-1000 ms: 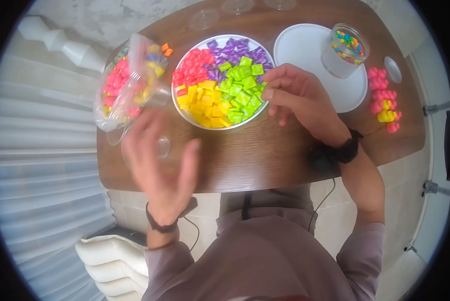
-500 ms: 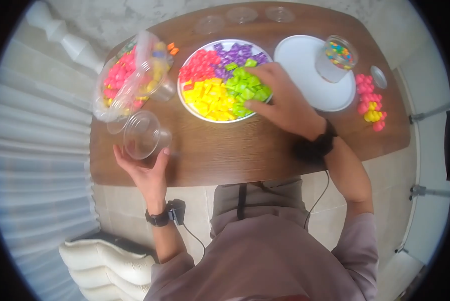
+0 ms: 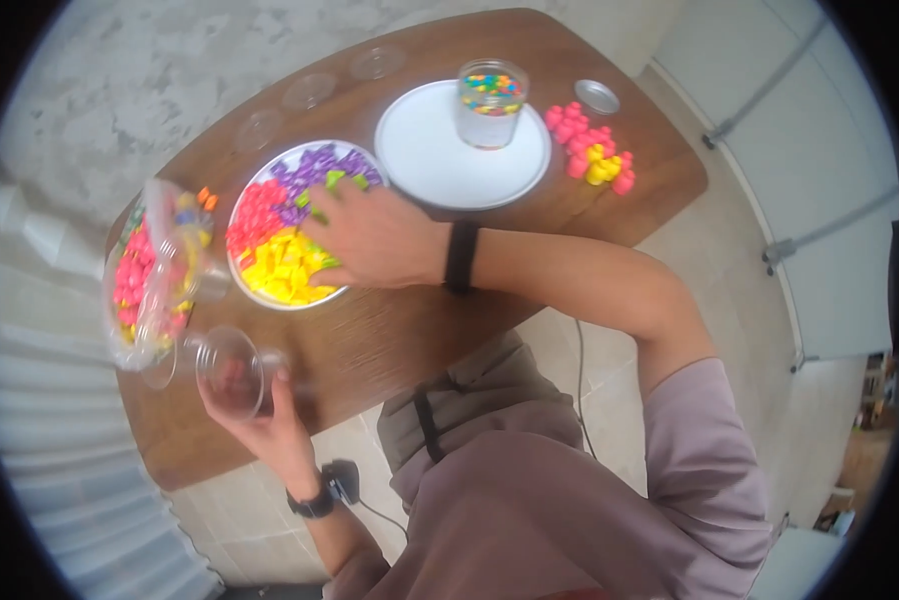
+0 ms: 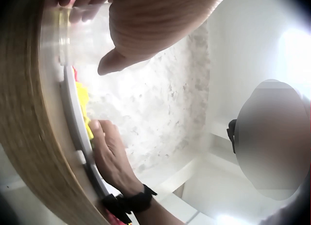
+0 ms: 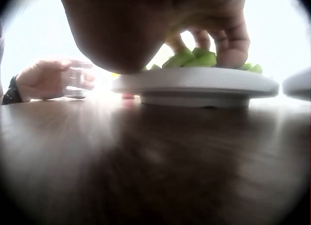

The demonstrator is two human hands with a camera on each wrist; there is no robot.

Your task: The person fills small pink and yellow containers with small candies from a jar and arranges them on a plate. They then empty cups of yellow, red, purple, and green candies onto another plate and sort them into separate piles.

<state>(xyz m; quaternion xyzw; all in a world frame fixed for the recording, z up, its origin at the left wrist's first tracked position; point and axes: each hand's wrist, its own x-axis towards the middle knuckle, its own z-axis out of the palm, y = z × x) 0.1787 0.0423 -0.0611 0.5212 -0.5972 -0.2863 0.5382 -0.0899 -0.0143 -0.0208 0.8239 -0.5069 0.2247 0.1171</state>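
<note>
My left hand (image 3: pixel 269 435) holds a clear plastic cup (image 3: pixel 231 372) near the table's front left edge, thumb on one side and fingers on the other. In the left wrist view the cup (image 4: pixel 92 40) shows faintly beside the thumb. Over a round white plate (image 3: pixel 274 300) my right hand (image 3: pixel 384 238) reaches into a heap of green wrapped candies (image 5: pixel 194 59), its fingers curled down around some of them. The palm hides most of that heap in the head view. Yellow (image 3: pixel 284 265), red (image 3: pixel 256 218) and purple candies (image 3: pixel 314 172) fill the rest of the plate.
A second white plate (image 3: pixel 419 150) bears a clear jar of small colourful candies (image 3: pixel 493 105). Right of it lie pink and yellow bear-shaped pieces (image 3: pixel 589 145) and a round lid (image 3: pixel 597 97). A clear bag of pink and yellow pieces (image 3: pixel 144 280) lies left. Clear plastic pieces (image 3: pixel 309 92) line the far edge.
My left hand has come to the cup and now grips it. The right hand has moved onto the green heap, its fingers curling down. The head view has swung to the right.
</note>
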